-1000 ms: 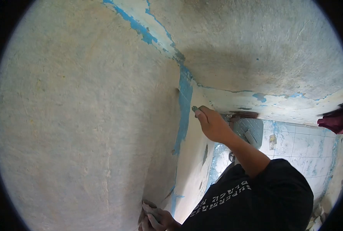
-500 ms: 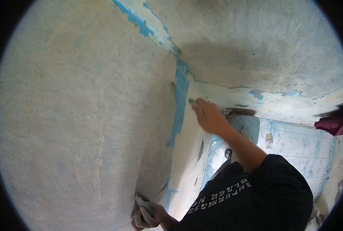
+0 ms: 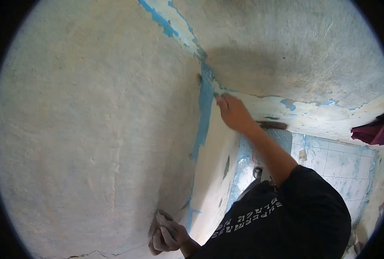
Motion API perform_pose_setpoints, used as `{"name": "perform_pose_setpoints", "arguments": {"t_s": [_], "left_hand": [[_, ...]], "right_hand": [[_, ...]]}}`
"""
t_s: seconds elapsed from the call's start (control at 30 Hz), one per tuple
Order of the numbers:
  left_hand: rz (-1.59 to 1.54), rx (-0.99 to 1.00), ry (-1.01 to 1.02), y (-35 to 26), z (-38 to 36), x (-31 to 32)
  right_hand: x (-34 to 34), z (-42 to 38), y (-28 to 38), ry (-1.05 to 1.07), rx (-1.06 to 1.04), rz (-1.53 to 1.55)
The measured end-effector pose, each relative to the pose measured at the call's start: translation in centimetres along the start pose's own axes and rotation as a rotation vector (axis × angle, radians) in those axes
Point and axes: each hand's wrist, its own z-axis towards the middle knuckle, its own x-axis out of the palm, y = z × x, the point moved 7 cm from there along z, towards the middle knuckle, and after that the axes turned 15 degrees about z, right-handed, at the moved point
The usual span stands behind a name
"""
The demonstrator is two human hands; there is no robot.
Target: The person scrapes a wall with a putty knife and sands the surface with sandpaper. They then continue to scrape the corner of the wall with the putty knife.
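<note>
My right hand [image 3: 235, 114] is at the wall corner, fingers pinched round a small greenish piece [image 3: 216, 95]. Its kind is hard to tell, as the fingers cover most of it. The piece is close to the blue paint strip [image 3: 205, 105] that runs down the corner. Low on the left, my left hand [image 3: 168, 237] is closed and dusty grey, beside the large plastered wall [image 3: 92, 129]. Something pale grey [image 3: 164, 219] shows at its fingers; I cannot make out what it is.
More blue paint [image 3: 159, 19] shows along the upper corner line. Below are a tiled floor [image 3: 315, 157] with blue flecks, a grey panel [image 3: 278, 140] and a small pale jar-like item [image 3: 303, 156]. Dark red cloth [image 3: 369, 133] hangs at the right. A crack [image 3: 97, 252] crosses the lower wall.
My right hand has moved up along the corner with the greenish piece. My left hand has shifted slightly up and right in the view, which has itself moved a little.
</note>
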Motion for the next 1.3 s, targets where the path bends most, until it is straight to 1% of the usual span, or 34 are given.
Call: {"name": "perform_pose_setpoints", "arguments": {"t_s": [0.03, 0.07, 0.1, 0.13, 0.2, 0.23, 0.27, 0.33, 0.37, 0.4, 0.5, 0.53, 0.6, 0.63, 0.67, 0.77, 0.83, 0.9, 0.97, 1.03, 1.07, 1.17, 1.2, 1.27, 1.3], "left_hand": [[-0.005, -0.009, -0.018, -0.3, 0.3, 0.1], [0.007, -0.039, 0.015, -0.3, 0.7, 0.0], [0.020, -0.066, 0.055, -0.2, 0.9, 0.1], [0.020, -0.072, 0.056, -0.5, 0.9, 0.3], [0.034, -0.032, 0.073, -0.2, 0.6, -0.3], [0.038, -0.009, 0.079, 0.0, 0.6, -0.5], [0.038, 0.004, 0.074, -0.1, 0.7, -0.4], [0.035, 0.006, 0.042, -0.9, 1.2, 0.8], [0.037, 0.009, 0.033, -1.3, 1.3, 1.2], [0.044, 0.015, 0.031, -1.6, 1.3, 1.3], [0.084, 0.082, 0.059, -0.6, 1.0, 0.0], [0.091, 0.093, 0.054, -0.7, 1.1, -0.1], [0.020, 0.069, 0.046, -0.9, 2.0, 0.1], [-0.038, 0.052, 0.047, -1.0, 2.2, 0.3], [-0.050, 0.050, 0.048, -0.7, 1.8, 0.5], [-0.028, 0.111, 0.068, -0.1, 0.7, 0.3], [0.055, -0.009, 0.021, -1.0, 1.9, 0.1], [0.044, -0.026, -0.011, -1.3, 2.3, 0.0], [0.031, -0.042, -0.063, -1.2, 2.2, 0.1], [0.064, 0.002, -0.007, -0.4, 0.9, 0.1], [0.070, 0.013, 0.002, -0.3, 0.7, -0.2], [-0.023, -0.044, 0.010, -0.2, 0.8, -0.3], [-0.007, -0.053, 0.000, -0.1, 0.8, -0.2], [0.012, -0.066, -0.015, -0.3, 0.9, 0.1], [-0.023, -0.058, 0.005, -0.4, 0.7, 0.2]], "right_hand": [[0.7, -1.7, 0.1, 0.019, -0.019, -0.023], [1.3, -3.2, 0.2, 0.041, -0.033, -0.049], [1.6, -3.9, 0.3, 0.060, -0.035, 0.029], [1.3, -2.6, -0.1, 0.061, -0.037, 0.024], [0.1, 0.5, -1.2, -0.016, -0.120, 0.009], [-0.5, 1.4, -0.5, -0.003, -0.032, 0.047], [-0.4, 0.7, -0.9, -0.011, -0.030, 0.046], [0.6, -1.5, -1.0, 0.055, -0.121, 0.005], [0.8, -2.9, 0.4, 0.094, -0.022, 0.018], [0.8, -2.0, 0.0, 0.095, -0.024, 0.014], [0.0, 1.9, -1.2, -0.048, -0.088, -0.065], [0.3, 1.8, -1.6, -0.049, -0.089, -0.064], [0.7, 0.8, -1.3, 0.044, -0.322, -0.111], [1.1, -0.9, -1.2, 0.039, -0.235, -0.056], [1.0, -2.4, 0.4, 0.094, -0.017, -0.008], [0.6, -1.7, -0.4, 0.057, 0.000, 0.059], [-0.3, -0.5, 0.3, 0.117, 0.082, 0.067], [0.3, -2.3, -0.4, 0.104, 0.050, 0.042], [0.7, -2.0, -1.0, 0.081, 0.005, 0.027], [0.5, -1.4, -0.9, 0.007, -0.153, 0.025], [0.6, -1.3, -1.1, 0.014, -0.141, 0.032], [-0.2, 1.1, -0.5, 0.021, -0.062, -0.058], [-0.2, 0.5, 0.0, 0.012, -0.081, -0.060], [0.9, -2.0, -0.5, 0.073, -0.038, 0.001], [0.7, -0.8, -1.7, 0.055, -0.121, -0.009]]}}
